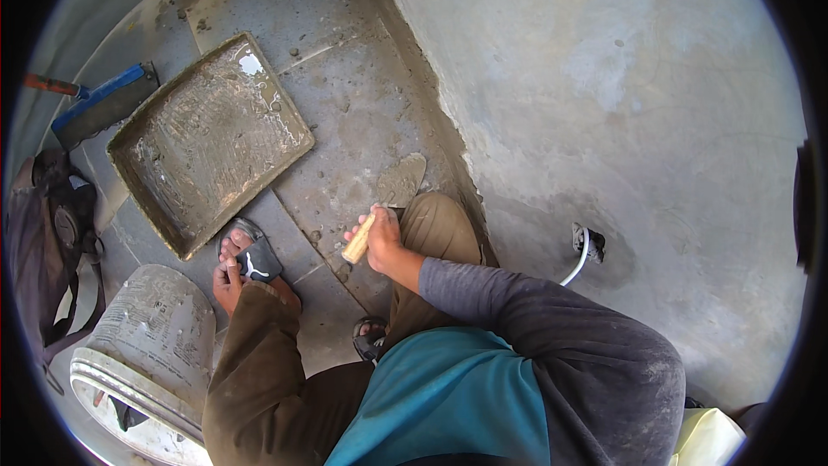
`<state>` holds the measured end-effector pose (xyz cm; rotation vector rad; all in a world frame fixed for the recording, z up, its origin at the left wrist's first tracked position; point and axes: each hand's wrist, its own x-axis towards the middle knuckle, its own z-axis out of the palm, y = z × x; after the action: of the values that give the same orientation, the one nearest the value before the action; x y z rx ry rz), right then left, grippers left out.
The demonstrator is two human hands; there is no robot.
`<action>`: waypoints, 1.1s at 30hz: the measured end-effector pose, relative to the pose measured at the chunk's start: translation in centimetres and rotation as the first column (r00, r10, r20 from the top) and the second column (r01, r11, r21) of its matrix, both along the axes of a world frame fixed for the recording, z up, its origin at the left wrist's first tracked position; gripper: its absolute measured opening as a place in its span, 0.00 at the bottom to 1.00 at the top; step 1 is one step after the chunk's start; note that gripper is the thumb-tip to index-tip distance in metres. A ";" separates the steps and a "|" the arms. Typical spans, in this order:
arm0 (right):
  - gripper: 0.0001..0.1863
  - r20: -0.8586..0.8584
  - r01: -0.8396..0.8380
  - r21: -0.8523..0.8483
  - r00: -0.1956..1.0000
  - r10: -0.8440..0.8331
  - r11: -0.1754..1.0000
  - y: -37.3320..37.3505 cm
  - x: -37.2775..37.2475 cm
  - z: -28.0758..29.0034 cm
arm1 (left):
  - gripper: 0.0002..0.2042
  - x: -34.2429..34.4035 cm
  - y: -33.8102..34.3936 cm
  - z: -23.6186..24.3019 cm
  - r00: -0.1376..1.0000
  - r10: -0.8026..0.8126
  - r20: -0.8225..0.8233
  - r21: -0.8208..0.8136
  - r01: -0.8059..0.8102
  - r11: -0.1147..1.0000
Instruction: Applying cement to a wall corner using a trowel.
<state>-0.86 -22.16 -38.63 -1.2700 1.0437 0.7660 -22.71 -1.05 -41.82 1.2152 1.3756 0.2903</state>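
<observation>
My right hand is closed around the pale wooden handle of a trowel. The trowel's rounded blade, coated in grey mortar, points away from me beside my right knee, low over the floor. Down by my left foot, my left hand touches or nearly touches the dark sandal. Its fingers are slightly bent and apart, with nothing visible in them; my trouser leg hides part of this hand. Ahead on the left lies a shallow rectangular mortar tray, its inside smeared with wet mortar.
A wide blue-backed scraper lies left of the tray. Nearer are a dark bag and a mortar-stained white bucket on its side. Along my right runs a grey plastered wall with a white cable coming from a hole.
</observation>
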 end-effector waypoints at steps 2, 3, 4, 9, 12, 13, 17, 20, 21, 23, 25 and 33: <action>0.13 -0.025 0.129 -0.047 0.991 -0.130 0.991 1.6 0.6 -0.9 | 0.13 -0.4 0.0 0.1 1.000 -0.016 -0.025 0.012 0.016 1.000; 0.15 0.009 0.113 -0.040 0.994 -0.113 0.993 2.1 1.7 -1.3 | 0.13 -0.4 0.0 0.1 0.999 -0.029 -0.028 0.007 0.029 1.000; 0.16 0.050 0.049 -0.030 0.998 -0.048 0.998 2.5 3.2 -1.7 | 0.13 -0.4 -0.1 0.1 1.000 -0.011 0.002 -0.005 0.011 1.000; 0.19 0.230 -0.458 -0.194 0.838 0.495 0.867 2.4 8.2 0.6 | 0.13 -0.7 -0.1 -0.4 1.000 -0.012 0.000 0.021 0.012 1.000; 0.23 0.224 -0.567 -0.622 0.532 0.816 0.540 -1.8 8.4 2.5 | 0.12 -1.2 -0.2 -0.9 0.997 -0.072 0.000 0.002 0.072 0.997; 0.25 0.122 -0.473 -0.844 0.288 0.950 0.252 -3.4 8.2 3.0 | 0.11 -1.9 -0.3 -1.4 0.999 -0.032 0.041 0.007 0.032 0.999; 0.24 -0.221 -0.589 -0.807 0.237 0.946 -0.041 -5.5 9.8 10.8 | 0.12 -4.6 -0.3 0.8 0.985 0.106 0.136 -0.056 -0.099 0.994; 0.20 -0.191 -0.515 -0.855 0.211 0.959 -0.057 -9.9 9.6 10.7 | 0.14 -6.9 -1.2 5.4 0.976 0.157 0.149 -0.148 -0.135 0.980; 0.20 -0.164 -0.503 -0.864 0.221 0.961 -0.032 -10.8 9.5 10.3 | 0.15 -7.8 -1.8 7.0 0.974 0.176 0.142 -0.182 -0.149 0.972; 0.20 -0.226 -0.563 -0.826 0.271 0.936 -0.037 -12.2 8.6 9.4 | 0.17 -10.5 -2.7 11.6 0.969 0.219 0.117 -0.219 -0.189 0.957; 0.20 -0.188 -0.566 -0.824 0.271 0.944 -0.002 -11.6 8.1 8.6 | 0.19 -13.1 -3.7 16.5 0.959 0.267 0.097 -0.239 -0.238 0.941; 0.19 -0.035 -0.482 -0.871 0.246 0.969 0.091 -7.8 13.3 5.1 | 0.27 -14.8 -7.1 30.9 0.944 0.309 0.120 -0.089 -0.299 0.950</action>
<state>12.42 -29.92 -33.49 -2.7798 -0.1086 0.5933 -37.56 -8.19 -10.97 0.9068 1.4436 0.5264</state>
